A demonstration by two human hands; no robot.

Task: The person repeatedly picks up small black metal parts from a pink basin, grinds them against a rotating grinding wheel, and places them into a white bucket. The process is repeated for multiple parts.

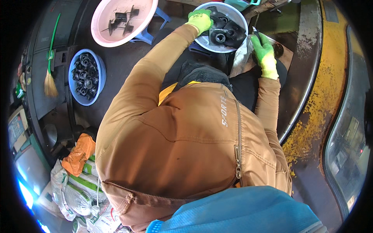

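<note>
- The left hand (200,21) is at the black parts (234,35); its grip cannot be told.
- The right hand (265,53) holds a cutter (256,34), better aimed away from the left.

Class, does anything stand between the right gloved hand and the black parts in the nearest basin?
Seen from above, the right rim of the basin and part of a crumpled pale sheet lie between the right hand, which holds a slim tool, and the black parts. Their relative heights are unclear.

Workshop, paint-worn yellow machine frame (313,128), tubs (102,75) of black parts (229,34)
</note>
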